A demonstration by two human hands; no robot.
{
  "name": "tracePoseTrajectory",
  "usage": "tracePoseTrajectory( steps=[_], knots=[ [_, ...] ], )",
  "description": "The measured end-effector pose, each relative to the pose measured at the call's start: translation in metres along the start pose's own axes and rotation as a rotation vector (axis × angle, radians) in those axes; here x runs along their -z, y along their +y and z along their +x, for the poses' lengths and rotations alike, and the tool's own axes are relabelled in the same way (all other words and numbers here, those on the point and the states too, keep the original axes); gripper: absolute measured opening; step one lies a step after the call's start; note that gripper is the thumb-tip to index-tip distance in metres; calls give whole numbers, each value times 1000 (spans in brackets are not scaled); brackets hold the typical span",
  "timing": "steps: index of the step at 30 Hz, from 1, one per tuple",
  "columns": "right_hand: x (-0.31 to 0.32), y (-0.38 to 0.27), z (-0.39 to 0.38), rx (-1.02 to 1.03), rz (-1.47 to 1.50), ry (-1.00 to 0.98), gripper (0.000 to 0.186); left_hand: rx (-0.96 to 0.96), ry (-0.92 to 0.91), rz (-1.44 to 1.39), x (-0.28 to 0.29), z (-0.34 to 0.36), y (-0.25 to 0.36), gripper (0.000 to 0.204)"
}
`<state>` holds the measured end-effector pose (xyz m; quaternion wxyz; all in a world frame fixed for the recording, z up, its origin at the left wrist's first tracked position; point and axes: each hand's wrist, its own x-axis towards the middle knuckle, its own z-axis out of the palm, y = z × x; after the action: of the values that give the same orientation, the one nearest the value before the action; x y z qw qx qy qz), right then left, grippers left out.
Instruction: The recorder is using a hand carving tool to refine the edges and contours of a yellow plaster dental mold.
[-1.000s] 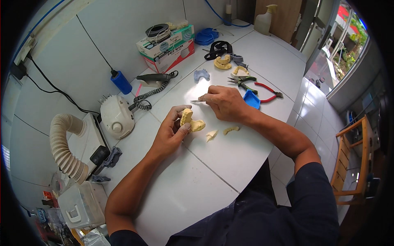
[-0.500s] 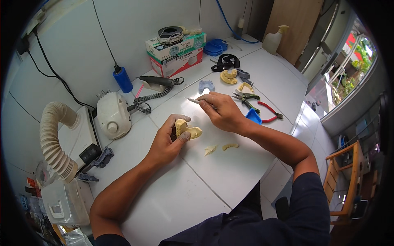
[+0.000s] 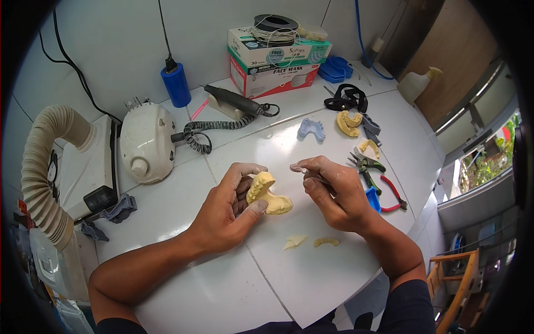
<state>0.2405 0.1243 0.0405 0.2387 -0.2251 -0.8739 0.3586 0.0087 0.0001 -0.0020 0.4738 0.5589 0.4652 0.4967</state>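
Observation:
My left hand (image 3: 225, 203) is closed round a pale yellow dental plaster model (image 3: 276, 204), with the thumb on its lower part and the fingers behind it. A row of moulded teeth shows along the model's left side. To the right, apart from the model, my right hand (image 3: 336, 192) pinches a slim pointed tool whose kind I cannot make out. Its whitish end (image 3: 298, 168) shows at the fingertips; the fingers hide most of it. White dust coats the fingers of both hands. Below the hands, a yellow flake (image 3: 295, 242) and a curved yellow strip (image 3: 326, 242) lie on the tabletop.
Farther back lie a blue-grey dental mould (image 3: 312, 129), a yellow arch model (image 3: 348, 123), green-handled pliers (image 3: 367, 164) and red-handled cutters (image 3: 394, 195). A white control box (image 3: 147, 145), a corded handpiece (image 3: 231, 99) and a ribbed hose (image 3: 36, 172) stand left. Mask boxes (image 3: 278, 80) are at the back.
My view has shifted closer to the table. My right hand has come lower and nearer me, and the tool's pointed tip has turned from plain sight. The left hand still holds the model.

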Motion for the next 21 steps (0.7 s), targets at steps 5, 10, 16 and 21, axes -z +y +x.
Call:
tracePoseTrajectory(
  steps=[5, 10, 16, 21],
  knots=[
    [-5, 10, 2, 158, -59, -71, 35, 42, 1, -120, 1, -1, 1, 51],
    [-12, 13, -1, 159, -3, -93, 33, 75, -36, -85, 5, -1, 4, 54],
    [-21, 10, -8, 195, 16, -73, 31, -7, -163, -41, 6, -2, -4, 84],
    [-20, 4, -8, 194, -46, -144, 34, -166, -181, 197, 3, -5, -6, 107]
  ],
)
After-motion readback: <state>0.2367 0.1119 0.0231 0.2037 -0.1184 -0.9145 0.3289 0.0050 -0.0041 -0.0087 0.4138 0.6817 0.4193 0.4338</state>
